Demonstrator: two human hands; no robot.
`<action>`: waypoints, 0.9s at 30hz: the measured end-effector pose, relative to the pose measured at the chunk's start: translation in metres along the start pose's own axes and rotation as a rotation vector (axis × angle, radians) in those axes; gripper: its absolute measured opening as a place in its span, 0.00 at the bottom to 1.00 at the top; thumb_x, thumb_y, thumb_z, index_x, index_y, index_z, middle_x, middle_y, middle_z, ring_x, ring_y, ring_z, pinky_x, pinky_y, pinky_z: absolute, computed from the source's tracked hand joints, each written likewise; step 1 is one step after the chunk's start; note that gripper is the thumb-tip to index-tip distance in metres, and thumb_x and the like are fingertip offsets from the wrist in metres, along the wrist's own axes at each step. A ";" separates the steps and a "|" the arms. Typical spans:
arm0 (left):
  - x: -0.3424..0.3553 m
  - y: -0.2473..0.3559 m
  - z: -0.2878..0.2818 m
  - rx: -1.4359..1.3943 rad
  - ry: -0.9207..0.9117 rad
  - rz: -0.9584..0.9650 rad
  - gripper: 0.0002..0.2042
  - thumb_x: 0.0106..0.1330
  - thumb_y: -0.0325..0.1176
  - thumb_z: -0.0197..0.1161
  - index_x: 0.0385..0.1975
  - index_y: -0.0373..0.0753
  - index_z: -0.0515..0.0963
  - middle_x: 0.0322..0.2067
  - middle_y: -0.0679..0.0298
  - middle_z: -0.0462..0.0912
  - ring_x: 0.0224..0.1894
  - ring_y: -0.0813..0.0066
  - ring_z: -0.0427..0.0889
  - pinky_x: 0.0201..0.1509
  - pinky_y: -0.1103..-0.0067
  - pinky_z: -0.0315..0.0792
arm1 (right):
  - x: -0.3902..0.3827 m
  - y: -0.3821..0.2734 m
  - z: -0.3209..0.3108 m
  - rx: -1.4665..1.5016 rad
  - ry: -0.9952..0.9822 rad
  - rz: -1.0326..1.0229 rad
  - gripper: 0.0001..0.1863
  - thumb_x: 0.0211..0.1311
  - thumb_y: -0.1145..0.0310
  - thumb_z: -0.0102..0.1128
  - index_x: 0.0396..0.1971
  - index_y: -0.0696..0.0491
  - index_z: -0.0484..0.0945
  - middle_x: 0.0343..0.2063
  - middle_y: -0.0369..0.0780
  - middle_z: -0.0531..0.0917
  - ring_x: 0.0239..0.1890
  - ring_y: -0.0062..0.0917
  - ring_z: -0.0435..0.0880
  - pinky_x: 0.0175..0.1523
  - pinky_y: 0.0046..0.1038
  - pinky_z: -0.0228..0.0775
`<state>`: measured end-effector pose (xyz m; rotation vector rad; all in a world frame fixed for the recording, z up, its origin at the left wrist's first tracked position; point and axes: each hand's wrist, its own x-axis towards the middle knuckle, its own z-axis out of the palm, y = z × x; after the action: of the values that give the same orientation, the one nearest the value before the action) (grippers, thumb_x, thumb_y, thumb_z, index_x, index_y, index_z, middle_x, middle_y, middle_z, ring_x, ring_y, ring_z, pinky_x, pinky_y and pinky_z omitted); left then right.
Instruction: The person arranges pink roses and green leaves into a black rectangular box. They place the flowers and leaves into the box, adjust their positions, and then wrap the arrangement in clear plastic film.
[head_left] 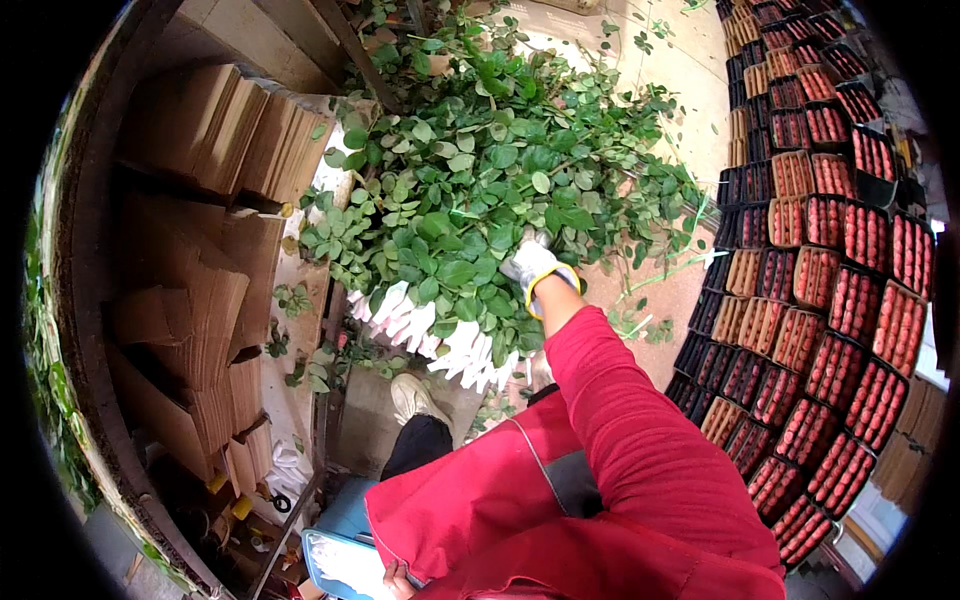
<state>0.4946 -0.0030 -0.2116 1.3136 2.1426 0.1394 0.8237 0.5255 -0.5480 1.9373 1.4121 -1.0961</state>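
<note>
My right hand, in a whitish glove with a yellow cuff, reaches into a big heap of leafy green cut stems. Its fingers are curled in among the leaves, which partly hide them. White and pale pink wrapped flower heads line the near edge of the heap. At the bottom of the view my left hand is at the rim of a blue bin holding white material. Only a few bent fingers of it show, and what they pinch cannot be made out.
Folded brown cardboard fills a shelf on the left. To the right stand rows of dark and tan trays with round red items. A metal post rises by the heap. My shoe is on the floor below, near scattered leaves.
</note>
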 end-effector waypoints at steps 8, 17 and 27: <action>-0.021 0.008 0.011 -0.002 0.040 0.000 0.32 0.48 0.40 0.68 0.55 0.33 0.70 0.54 0.42 0.71 0.57 0.43 0.69 0.62 0.58 0.64 | -0.037 0.023 -0.060 -0.106 -0.105 -0.285 0.28 0.56 0.46 0.59 0.47 0.53 0.82 0.44 0.42 0.85 0.43 0.37 0.83 0.50 0.33 0.73; -0.041 0.036 0.020 -0.115 -0.126 -0.170 0.28 0.53 0.39 0.67 0.53 0.35 0.71 0.53 0.46 0.72 0.55 0.43 0.69 0.60 0.58 0.65 | -0.216 -0.003 -0.140 0.136 0.150 -0.545 0.27 0.56 0.41 0.53 0.27 0.53 0.84 0.24 0.46 0.84 0.29 0.38 0.82 0.40 0.38 0.72; -0.015 0.027 0.026 -0.228 -0.311 -0.335 0.24 0.64 0.50 0.59 0.51 0.37 0.78 0.45 0.44 0.82 0.52 0.48 0.80 0.56 0.63 0.74 | -0.399 0.046 -0.289 0.505 0.217 -0.330 0.19 0.64 0.56 0.54 0.22 0.56 0.79 0.14 0.41 0.77 0.20 0.30 0.76 0.28 0.34 0.67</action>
<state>0.5344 -0.0077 -0.2148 0.7774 1.9775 0.0368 0.9023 0.5200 -0.0593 2.2741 1.7459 -1.5538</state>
